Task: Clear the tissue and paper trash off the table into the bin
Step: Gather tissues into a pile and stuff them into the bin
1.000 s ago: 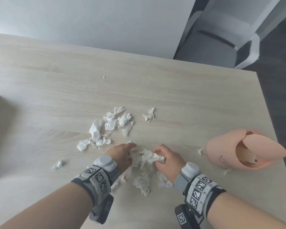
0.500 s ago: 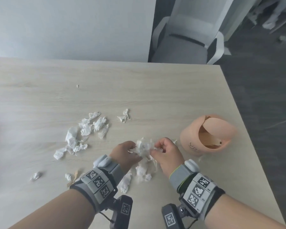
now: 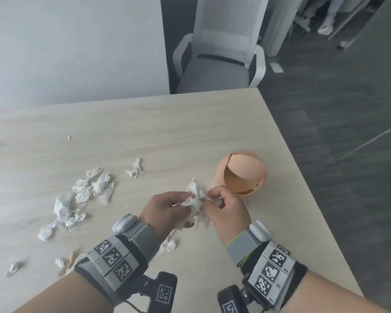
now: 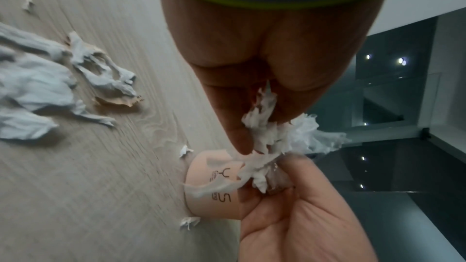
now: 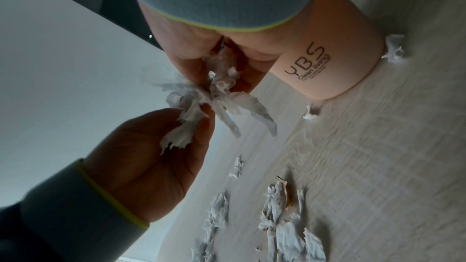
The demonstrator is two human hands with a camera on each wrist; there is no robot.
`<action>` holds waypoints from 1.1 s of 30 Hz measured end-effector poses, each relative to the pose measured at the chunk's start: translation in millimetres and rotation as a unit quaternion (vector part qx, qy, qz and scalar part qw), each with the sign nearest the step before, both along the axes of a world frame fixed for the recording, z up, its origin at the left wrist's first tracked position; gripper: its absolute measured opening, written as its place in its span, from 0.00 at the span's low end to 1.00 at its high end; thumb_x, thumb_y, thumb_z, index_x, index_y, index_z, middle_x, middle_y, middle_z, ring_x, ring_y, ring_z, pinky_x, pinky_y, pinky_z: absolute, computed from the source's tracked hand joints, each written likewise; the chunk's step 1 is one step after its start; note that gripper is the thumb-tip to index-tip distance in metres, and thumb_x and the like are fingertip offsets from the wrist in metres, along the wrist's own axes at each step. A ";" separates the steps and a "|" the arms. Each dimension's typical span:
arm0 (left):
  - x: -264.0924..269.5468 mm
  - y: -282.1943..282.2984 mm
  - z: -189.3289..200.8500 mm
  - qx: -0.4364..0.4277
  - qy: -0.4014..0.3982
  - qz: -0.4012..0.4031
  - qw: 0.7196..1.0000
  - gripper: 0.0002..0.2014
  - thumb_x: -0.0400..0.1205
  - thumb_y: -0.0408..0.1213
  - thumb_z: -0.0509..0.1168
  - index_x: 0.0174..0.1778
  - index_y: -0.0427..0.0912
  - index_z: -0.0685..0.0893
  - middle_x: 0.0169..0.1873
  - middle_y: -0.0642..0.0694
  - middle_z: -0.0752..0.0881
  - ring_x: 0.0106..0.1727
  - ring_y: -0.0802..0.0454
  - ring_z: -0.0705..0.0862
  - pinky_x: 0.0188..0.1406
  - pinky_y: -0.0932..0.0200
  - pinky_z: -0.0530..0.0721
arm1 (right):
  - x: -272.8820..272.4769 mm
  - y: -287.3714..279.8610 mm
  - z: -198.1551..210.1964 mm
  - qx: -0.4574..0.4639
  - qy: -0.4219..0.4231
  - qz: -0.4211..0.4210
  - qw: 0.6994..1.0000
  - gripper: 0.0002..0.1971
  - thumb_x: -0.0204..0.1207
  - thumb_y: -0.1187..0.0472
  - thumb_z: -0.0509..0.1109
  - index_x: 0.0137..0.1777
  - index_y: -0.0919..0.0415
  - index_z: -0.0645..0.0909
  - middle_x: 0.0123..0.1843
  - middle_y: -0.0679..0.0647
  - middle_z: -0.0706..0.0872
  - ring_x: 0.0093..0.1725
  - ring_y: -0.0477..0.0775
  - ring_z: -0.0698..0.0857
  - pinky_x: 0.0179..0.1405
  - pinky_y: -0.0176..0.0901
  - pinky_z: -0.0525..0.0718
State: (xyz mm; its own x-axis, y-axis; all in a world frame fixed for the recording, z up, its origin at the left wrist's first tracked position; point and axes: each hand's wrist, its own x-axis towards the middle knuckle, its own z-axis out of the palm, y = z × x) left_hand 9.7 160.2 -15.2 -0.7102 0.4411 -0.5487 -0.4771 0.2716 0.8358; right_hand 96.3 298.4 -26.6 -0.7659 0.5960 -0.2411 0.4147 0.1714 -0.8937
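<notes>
Both the left hand [image 3: 165,211] and right hand [image 3: 227,210] grip one tissue wad [image 3: 195,196] above the tabletop [image 3: 190,132], the peach bin [image 3: 240,175] just beyond the grip.

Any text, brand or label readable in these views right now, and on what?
"YBS": on the side of the pink bin, right wrist view.
"Clean living": under it, same bin.
A finer line below that: too small to read.
Wristbands: square black-and-white code markers only, no words.
Brown paper scrap: tiny print, unreadable.

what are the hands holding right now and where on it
Both hold one tissue wad above the table: the left hand pinches its left side, the right hand its right side, next to the bin.
</notes>
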 end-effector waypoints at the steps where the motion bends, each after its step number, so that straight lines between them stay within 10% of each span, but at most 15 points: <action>1: 2.2 7.4 3.4 0.000 0.002 0.008 1.000 0.13 0.76 0.16 0.68 0.42 0.37 0.93 0.34 0.31 0.87 0.31 0.40 0.84 0.43 0.41 0.92 | 4.1 2.8 1.8 0.004 0.009 -0.004 1.000 0.06 0.72 0.56 0.77 0.41 0.49 0.82 0.32 0.43 0.78 0.30 0.39 0.75 0.31 0.27 0.73; 8: 11.1 48.0 9.5 -0.032 0.128 -0.032 0.991 0.15 0.71 0.24 0.75 0.32 0.52 0.88 0.18 0.52 0.80 0.22 0.51 0.74 0.31 0.54 0.75 | 21.8 34.5 9.0 -0.017 0.064 -0.050 0.997 0.07 0.71 0.56 0.78 0.41 0.50 0.81 0.31 0.41 0.79 0.30 0.42 0.75 0.32 0.37 0.75; 15: 16.9 94.6 6.9 -0.101 0.323 -0.115 0.934 0.15 0.74 0.35 0.76 0.30 0.63 0.84 0.36 0.55 0.90 0.40 0.55 0.87 0.43 0.56 0.86 | 25.7 77.1 2.5 0.157 0.047 -0.040 0.986 0.04 0.73 0.56 0.74 0.41 0.47 0.81 0.31 0.44 0.85 0.29 0.47 0.82 0.29 0.47 0.82; 21: 11.0 95.2 -15.6 -0.135 0.479 -0.271 0.824 0.10 0.76 0.30 0.64 0.44 0.48 0.89 0.42 0.60 0.83 0.34 0.54 0.80 0.31 0.67 0.70 | 36.1 90.0 -1.1 0.271 -0.053 0.115 0.954 0.11 0.78 0.46 0.66 0.60 0.41 0.80 0.49 0.40 0.88 0.41 0.51 0.85 0.36 0.41 0.76; 25: 9.6 99.7 -17.1 -0.246 0.439 -0.404 0.764 0.22 0.80 0.39 0.60 0.71 0.53 0.77 0.73 0.59 0.74 0.57 0.47 0.83 0.51 0.51 0.83 | 40.2 95.4 -0.6 0.326 -0.115 0.224 0.911 0.20 0.75 0.43 0.61 0.68 0.38 0.70 0.70 0.34 0.78 0.53 0.52 0.86 0.43 0.47 0.83; 29: 6.5 107.8 -21.7 -0.273 0.498 -0.414 0.711 0.18 0.84 0.37 0.56 0.68 0.55 0.80 0.68 0.54 0.74 0.58 0.46 0.80 0.50 0.54 0.83 | 39.6 104.0 -9.5 0.399 -0.120 0.248 0.875 0.15 0.79 0.50 0.59 0.65 0.41 0.75 0.65 0.38 0.76 0.47 0.55 0.84 0.34 0.51 0.84; 33: 1.3 108.0 -25.7 -0.214 0.505 -0.383 0.743 0.14 0.84 0.34 0.60 0.61 0.49 0.86 0.57 0.53 0.83 0.46 0.45 0.87 0.40 0.53 0.84 | 39.1 106.6 -10.9 0.392 -0.090 0.257 0.879 0.19 0.80 0.49 0.50 0.66 0.43 0.77 0.56 0.43 0.80 0.40 0.56 0.84 0.29 0.52 0.84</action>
State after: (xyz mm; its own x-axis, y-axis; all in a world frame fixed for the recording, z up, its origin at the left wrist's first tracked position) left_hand 11.0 268.3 -40.9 -0.4862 0.8666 -0.1126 0.7664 0.4848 0.4215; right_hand 135.4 405.0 -37.5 -0.9741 0.2196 -0.0543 0.2247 0.9112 -0.3452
